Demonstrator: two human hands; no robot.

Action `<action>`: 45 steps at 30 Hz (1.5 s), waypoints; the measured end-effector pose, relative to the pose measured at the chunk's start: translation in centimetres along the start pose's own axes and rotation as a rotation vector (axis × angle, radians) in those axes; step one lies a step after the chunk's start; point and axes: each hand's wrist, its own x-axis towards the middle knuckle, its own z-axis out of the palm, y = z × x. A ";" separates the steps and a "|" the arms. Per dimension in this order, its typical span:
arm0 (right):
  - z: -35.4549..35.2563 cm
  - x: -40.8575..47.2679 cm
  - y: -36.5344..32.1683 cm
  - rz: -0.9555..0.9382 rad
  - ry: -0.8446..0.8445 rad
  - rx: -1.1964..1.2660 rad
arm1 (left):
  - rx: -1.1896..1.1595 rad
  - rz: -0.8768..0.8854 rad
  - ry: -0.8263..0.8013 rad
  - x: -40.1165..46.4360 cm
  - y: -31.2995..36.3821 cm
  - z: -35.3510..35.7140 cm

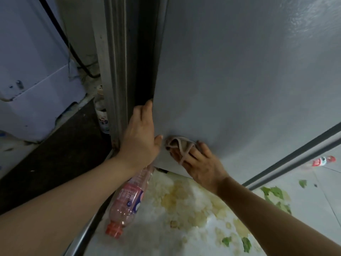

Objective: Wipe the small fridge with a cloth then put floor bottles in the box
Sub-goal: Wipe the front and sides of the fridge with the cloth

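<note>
Viewpoint: looking down from the person's head along both bare forearms toward the foot of a small fridge.
Floor (184, 242): pale tiles strewn with yellowish food scraps (186, 198) and green leaf pieces (275, 193).
Near bottle (127, 198): a pink plastic bottle lies on its side just below the fridge door, orange cap toward the viewer, partly under the left forearm.
Right hand (199, 163): presses a bunched tan cloth (178, 145) against the bottom corner of the door; the fingers are spread and curled over the cloth, holding it.
Left hand (140, 133): grips the door's left edge, fingers wrapped behind the edge, thumb lying on the front face just beside the cloth.
Fridge door (230, 71): grey, smooth, filling the upper right of the view; its dark rubber seal shows along the left edge.
Far bottle (322, 161): red-labelled, lying on the floor at the right, well apart from the hands.
Left background: a white bottle (102, 111) stands beside the fridge; a black cable (73, 50) runs down the wall.
</note>
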 end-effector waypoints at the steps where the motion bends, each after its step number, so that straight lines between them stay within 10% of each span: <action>1: -0.2 -0.1 0.0 -0.025 -0.027 0.006 | 0.000 -0.007 -0.008 0.0 0.1 0.0; 12: -4.4 -2.6 8.3 0.509 0.395 0.134 | -0.010 -0.052 -0.012 -0.1 0.5 0.3; 19: -1.4 -5.6 1.8 0.176 -0.010 0.221 | -0.024 -0.050 -0.019 -0.5 -0.3 0.7; 30: -4.0 -11.4 10.6 0.665 0.240 0.074 | -0.141 -0.113 -0.051 -1.7 -0.9 2.4; 38: -0.5 -13.9 4.0 0.339 -0.146 0.170 | -0.188 -0.135 -0.052 -1.5 -1.9 3.7; 45: -4.8 -14.6 10.6 0.633 0.130 0.043 | -0.146 -0.168 -0.049 -2.0 -2.8 4.2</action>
